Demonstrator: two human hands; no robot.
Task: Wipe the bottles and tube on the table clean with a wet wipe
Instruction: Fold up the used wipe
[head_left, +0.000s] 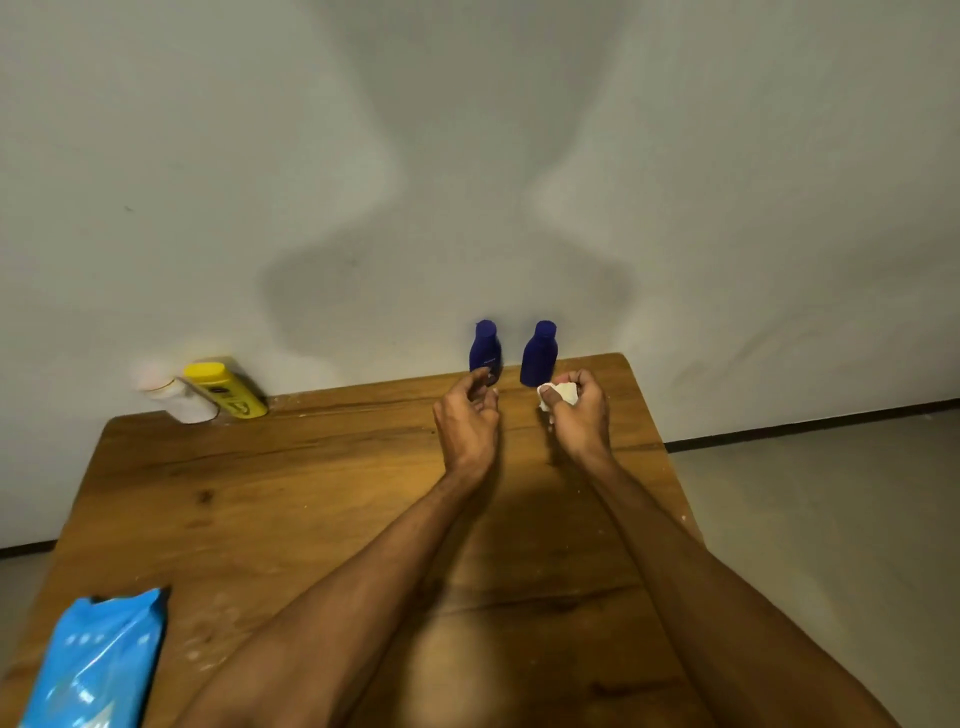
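Two dark blue bottles stand upright at the table's far edge by the wall, one on the left (484, 347) and one on the right (539, 353). My left hand (466, 423) hovers just in front of the left blue bottle, fingers curled and apart, holding nothing. My right hand (577, 415) is closed around a crumpled white wet wipe (561, 393), just right of the right blue bottle's base. A yellow tube (227, 389) and a white bottle (174, 397) stand at the far left, leaning toward the wall.
A blue pack of wet wipes (101, 662) lies at the near left corner of the wooden table (291, 509). A pale wall rises right behind the table. The floor shows to the right, past the table's right edge.
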